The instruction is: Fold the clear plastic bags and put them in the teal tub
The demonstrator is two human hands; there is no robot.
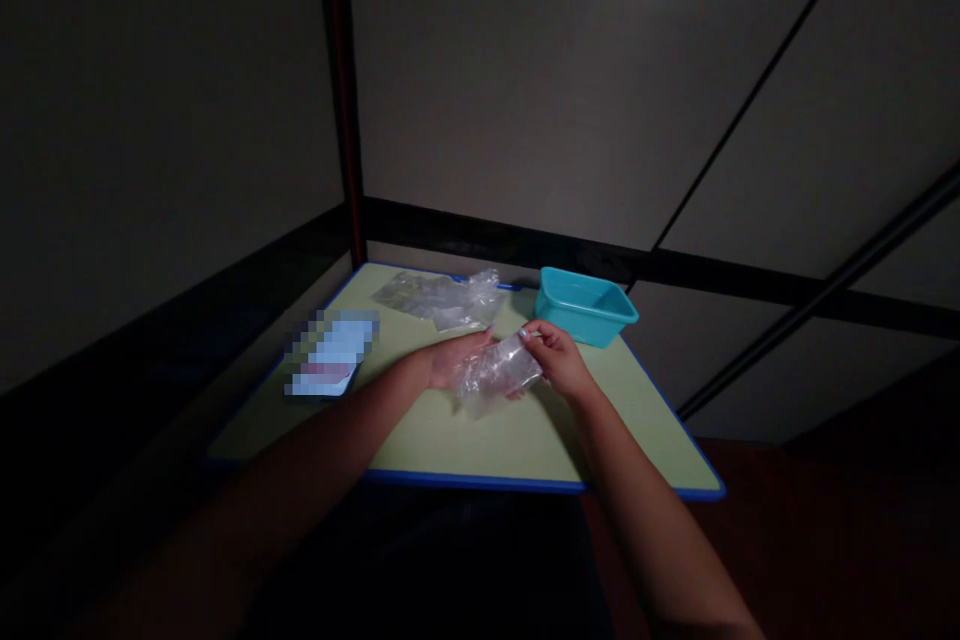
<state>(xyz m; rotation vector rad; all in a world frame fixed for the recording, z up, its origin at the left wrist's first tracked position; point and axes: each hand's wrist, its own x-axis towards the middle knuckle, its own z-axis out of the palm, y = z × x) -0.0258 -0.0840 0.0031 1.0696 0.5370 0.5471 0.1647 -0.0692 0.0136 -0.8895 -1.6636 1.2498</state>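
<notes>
A small crinkled clear plastic bag [491, 378] is held above the middle of the table. My right hand [553, 356] pinches its upper right edge between thumb and fingers. Behind and under the bag's left part lies my left hand [454, 361], its fingers mostly covered by the plastic, with a thumb tip showing near the top. More crumpled clear plastic [446, 300] rests on the table just beyond my hands.
A turquoise bin [589, 308] stands at the table's back right corner. A phone-like device [334, 355], partly pixelated, lies at the left edge. The pale table [465, 445] has a blue rim and meets walls behind.
</notes>
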